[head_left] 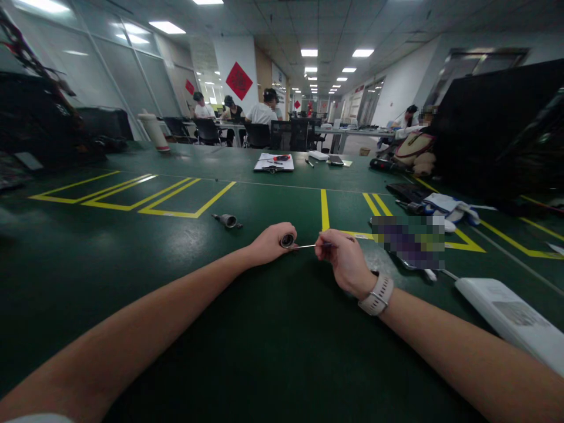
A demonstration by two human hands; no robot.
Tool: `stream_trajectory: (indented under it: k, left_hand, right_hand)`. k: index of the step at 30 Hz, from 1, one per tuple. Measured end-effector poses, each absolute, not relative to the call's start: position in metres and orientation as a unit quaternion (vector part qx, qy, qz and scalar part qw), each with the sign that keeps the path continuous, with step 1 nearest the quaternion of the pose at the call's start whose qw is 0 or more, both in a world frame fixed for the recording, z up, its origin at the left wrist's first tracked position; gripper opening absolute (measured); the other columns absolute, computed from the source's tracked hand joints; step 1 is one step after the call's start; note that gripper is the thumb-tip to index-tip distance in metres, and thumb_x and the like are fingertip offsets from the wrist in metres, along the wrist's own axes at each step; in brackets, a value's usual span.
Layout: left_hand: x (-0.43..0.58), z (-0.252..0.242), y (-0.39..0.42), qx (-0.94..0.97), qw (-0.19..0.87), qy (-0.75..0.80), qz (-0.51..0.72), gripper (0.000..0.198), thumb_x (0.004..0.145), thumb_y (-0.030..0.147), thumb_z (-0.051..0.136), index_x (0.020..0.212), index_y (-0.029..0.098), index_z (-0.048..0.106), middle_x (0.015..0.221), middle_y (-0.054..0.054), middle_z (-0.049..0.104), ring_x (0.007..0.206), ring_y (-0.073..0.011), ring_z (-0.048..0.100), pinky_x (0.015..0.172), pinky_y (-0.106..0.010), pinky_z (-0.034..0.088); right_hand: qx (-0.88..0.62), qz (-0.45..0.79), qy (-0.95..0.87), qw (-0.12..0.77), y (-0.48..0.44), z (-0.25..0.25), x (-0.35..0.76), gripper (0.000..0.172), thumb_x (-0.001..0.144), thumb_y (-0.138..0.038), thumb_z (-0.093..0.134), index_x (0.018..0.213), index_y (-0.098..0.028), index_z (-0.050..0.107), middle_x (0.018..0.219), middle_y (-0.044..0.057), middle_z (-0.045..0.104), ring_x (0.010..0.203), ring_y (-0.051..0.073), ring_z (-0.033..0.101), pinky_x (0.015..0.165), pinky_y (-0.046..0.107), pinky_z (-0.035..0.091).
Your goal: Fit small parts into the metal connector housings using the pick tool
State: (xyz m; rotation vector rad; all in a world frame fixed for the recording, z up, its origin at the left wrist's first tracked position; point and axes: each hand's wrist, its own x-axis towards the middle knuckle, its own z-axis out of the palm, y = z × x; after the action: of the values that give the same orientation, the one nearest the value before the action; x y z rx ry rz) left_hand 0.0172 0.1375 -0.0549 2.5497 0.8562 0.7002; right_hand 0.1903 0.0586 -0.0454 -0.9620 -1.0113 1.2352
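My left hand [273, 242] is closed around a small dark round metal part [288, 240] whose open ring end faces me. From the right, my right hand [343, 255] grips the handle of a thin screwdriver [308, 246]. The tool's shaft runs level to the left, and its tip reaches the lower edge of the round part; whether it is inside cannot be made out. A similar grey cylindrical metal part [228, 221] lies on the green table to the left of my left hand, apart from it.
On the green table [247, 329] a clipboard [274, 163] carries a red-and-black screwdriver. A white power strip [511, 317] lies at right, near a blurred-out phone-like object [409, 244] and white gloves [452, 207]. A white cup [154, 133] stands back left. People sit in the distance.
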Motion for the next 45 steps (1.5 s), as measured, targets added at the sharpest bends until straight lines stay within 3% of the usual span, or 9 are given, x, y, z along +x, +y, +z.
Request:
stream_trajectory:
  k: [5, 12, 19, 26, 30, 36, 45]
  left_hand:
    - [0.018, -0.056, 0.137, 0.901, 0.181, 0.299, 0.255, 0.021, 0.074, 0.029, 0.065, 0.07, 0.015, 0.05, 0.071, 0.002, 0.05, 0.065, -0.0118, 0.048, 0.06, -0.024, 0.037]
    - [0.017, -0.057, 0.135, 0.9, 0.176, 0.301, 0.261, 0.016, 0.075, 0.027, 0.061, 0.07, 0.016, 0.051, 0.07, 0.002, 0.05, 0.065, -0.0116, 0.049, 0.06, -0.024, 0.037]
    - [0.018, -0.057, 0.134, 0.89, 0.176, 0.323, 0.271, 0.017, 0.074, 0.027, 0.062, 0.069, 0.016, 0.05, 0.068, 0.003, 0.051, 0.063, -0.0115, 0.049, 0.057, -0.023, 0.037]
    - [0.02, -0.057, 0.133, 0.901, 0.153, 0.326, 0.243, 0.013, 0.076, 0.023, 0.057, 0.068, 0.016, 0.05, 0.066, 0.002, 0.052, 0.062, -0.0115, 0.05, 0.057, -0.022, 0.036]
    - [0.02, -0.056, 0.131, 0.908, 0.145, 0.316, 0.235, 0.011, 0.077, 0.021, 0.056, 0.068, 0.016, 0.051, 0.067, 0.002, 0.052, 0.062, -0.0114, 0.05, 0.057, -0.022, 0.036]
    - [0.02, -0.055, 0.129, 0.909, 0.133, 0.318, 0.233, 0.014, 0.076, 0.025, 0.058, 0.069, 0.016, 0.051, 0.067, 0.002, 0.052, 0.062, -0.0115, 0.05, 0.057, -0.022, 0.035]
    - [0.02, -0.054, 0.129, 0.915, 0.127, 0.317, 0.215, 0.01, 0.076, 0.022, 0.055, 0.069, 0.016, 0.052, 0.066, 0.001, 0.054, 0.062, -0.0116, 0.051, 0.057, -0.022, 0.037]
  right_hand:
    - [-0.406, 0.479, -0.491, 0.605, 0.058, -0.047, 0.189, 0.023, 0.077, -0.027, 0.054, 0.056, -0.019, 0.058, 0.054, -0.002, 0.054, 0.055, 0.013, 0.049, 0.056, 0.027, 0.037]
    - [-0.404, 0.449, -0.587, 0.54, 0.052, -0.05, 0.185, 0.02, 0.08, -0.029, 0.057, 0.065, -0.019, 0.064, 0.066, 0.0, 0.059, 0.068, 0.015, 0.054, 0.067, 0.03, 0.04]
    - [-0.393, 0.443, -0.599, 0.539, 0.05, -0.049, 0.185, 0.022, 0.084, -0.032, 0.052, 0.071, -0.019, 0.064, 0.069, 0.0, 0.059, 0.07, 0.016, 0.055, 0.068, 0.031, 0.042]
    - [-0.43, 0.281, -0.686, 0.515, 0.041, -0.04, 0.185, 0.022, 0.085, -0.028, 0.05, 0.067, -0.019, 0.061, 0.067, 0.0, 0.057, 0.067, 0.016, 0.053, 0.064, 0.03, 0.038]
    - [-0.424, 0.379, -0.622, 0.538, 0.047, -0.042, 0.185, 0.022, 0.079, -0.028, 0.057, 0.06, -0.018, 0.06, 0.062, 0.0, 0.056, 0.065, 0.015, 0.051, 0.065, 0.03, 0.037]
    - [-0.419, 0.49, -0.517, 0.563, 0.061, -0.051, 0.188, 0.025, 0.079, -0.033, 0.049, 0.062, -0.017, 0.056, 0.06, 0.002, 0.056, 0.057, 0.015, 0.052, 0.057, 0.03, 0.041]
    - [-0.433, 0.403, -0.573, 0.567, 0.048, -0.042, 0.185, 0.023, 0.078, -0.03, 0.056, 0.058, -0.019, 0.06, 0.059, -0.001, 0.056, 0.063, 0.015, 0.051, 0.063, 0.03, 0.037]
